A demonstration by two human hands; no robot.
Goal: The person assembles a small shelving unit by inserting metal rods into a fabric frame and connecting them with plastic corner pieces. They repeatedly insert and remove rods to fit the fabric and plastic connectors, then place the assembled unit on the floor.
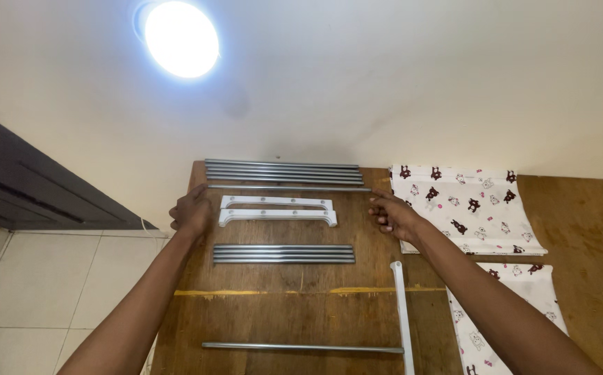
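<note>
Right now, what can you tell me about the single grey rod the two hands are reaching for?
The single grey rod is a long, thin, metal-looking tube lying flat on the wooden board. It sits just below a bundle of similar rods and above two white brackets. The left hand is at one end and the right hand at the other, fingertips touching or nearly touching it.

Two white plastic brackets [278,210], two folded bear-print fabric panels [463,208], two bundles of grey metal rods [284,171], two single grey rods [301,347], one white pole [403,316], one round ceiling lamp [180,38], two hands [192,212]
</note>
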